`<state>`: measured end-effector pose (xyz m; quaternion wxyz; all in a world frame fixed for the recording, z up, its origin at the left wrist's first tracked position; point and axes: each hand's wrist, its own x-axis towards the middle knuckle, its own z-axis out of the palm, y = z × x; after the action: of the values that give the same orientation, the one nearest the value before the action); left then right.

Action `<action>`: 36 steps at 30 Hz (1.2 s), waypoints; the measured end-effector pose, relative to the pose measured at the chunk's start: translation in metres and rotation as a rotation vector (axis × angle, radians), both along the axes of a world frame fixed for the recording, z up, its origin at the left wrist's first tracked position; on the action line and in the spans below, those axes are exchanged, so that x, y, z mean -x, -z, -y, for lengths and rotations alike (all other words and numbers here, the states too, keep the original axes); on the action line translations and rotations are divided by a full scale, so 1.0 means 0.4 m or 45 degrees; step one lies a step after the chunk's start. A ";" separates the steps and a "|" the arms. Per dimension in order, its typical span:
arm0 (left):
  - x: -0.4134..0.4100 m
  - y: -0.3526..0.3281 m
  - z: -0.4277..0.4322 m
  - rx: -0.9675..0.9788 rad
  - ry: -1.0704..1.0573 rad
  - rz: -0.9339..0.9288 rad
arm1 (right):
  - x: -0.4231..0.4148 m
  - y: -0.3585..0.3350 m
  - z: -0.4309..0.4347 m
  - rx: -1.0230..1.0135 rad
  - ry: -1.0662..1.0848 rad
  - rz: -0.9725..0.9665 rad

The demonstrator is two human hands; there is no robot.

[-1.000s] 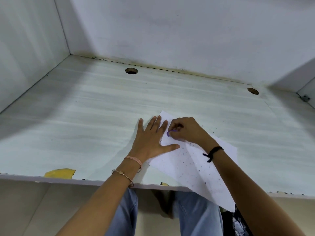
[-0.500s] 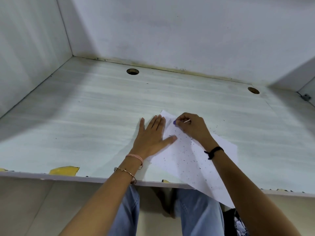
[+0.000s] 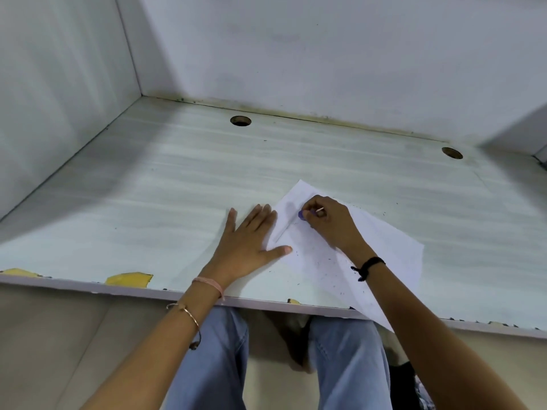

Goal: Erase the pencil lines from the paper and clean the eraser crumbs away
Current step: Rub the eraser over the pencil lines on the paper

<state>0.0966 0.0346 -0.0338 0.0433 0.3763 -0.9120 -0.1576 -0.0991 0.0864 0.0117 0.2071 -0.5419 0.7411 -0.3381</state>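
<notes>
**Erasing at the far corner of the sheet, crumbs not cleared**

Paper [image 3: 390,250] lies skewed on the surface [image 3: 148,202], right of centre. Its far corner points at the back wall. Its near corner overhangs the near edge, above the person's knees.

Left hand [image 3: 251,241]: flat, fingers [image 3: 262,216] straight, palm on the surface. Thumb and fingertips lie over the sheet's left edge, pinning it.

Right hand [image 3: 328,223]: fingers curled tight round a small purple eraser [image 3: 301,215], tip down on the paper near the far corner. A thin pale bit shows between the knuckles; can't tell what it is.

A faint grey stroke [image 3: 284,232] runs from the eraser toward the left thumb. Pencil line or crease, can't tell. Dark crumbs [image 3: 325,267] are scattered over the sheet's middle and near half, with a few on the surface off its right edge.

Handling, my read:
- **Paper:** single sheet, light and limp. It likely slides on this smooth top and will buckle or tear if rubbed toward an unpinned edge. Pin just beside the rub zone and stroke away from the holding hand. The overhanging corner is unsupported, so no pressing there.
- **Eraser:** small and soft, so grip it low near the tip.
- **Crumbs:** light and loose. Sweep them off with a flat hand; grinding them in risks smears.

Stage, judged: erasing in hand, sweep not yet done.
</notes>
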 end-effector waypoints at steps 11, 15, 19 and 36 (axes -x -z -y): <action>0.014 0.015 -0.011 0.109 -0.113 0.033 | -0.096 -0.016 -0.032 -0.074 -0.267 -0.135; 0.014 0.016 -0.012 0.108 -0.106 0.027 | -0.099 -0.029 -0.021 -0.096 -0.301 -0.180; 0.015 0.013 -0.015 0.100 -0.112 0.014 | -0.094 -0.046 -0.010 -0.104 -0.297 -0.233; 0.015 0.012 -0.017 0.108 -0.099 0.025 | -0.101 -0.052 -0.005 -0.188 -0.357 -0.289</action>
<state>0.0908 0.0412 -0.0385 0.0564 0.4108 -0.9029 -0.1134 -0.0587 0.0883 0.0324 0.2066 -0.6578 0.6996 -0.1873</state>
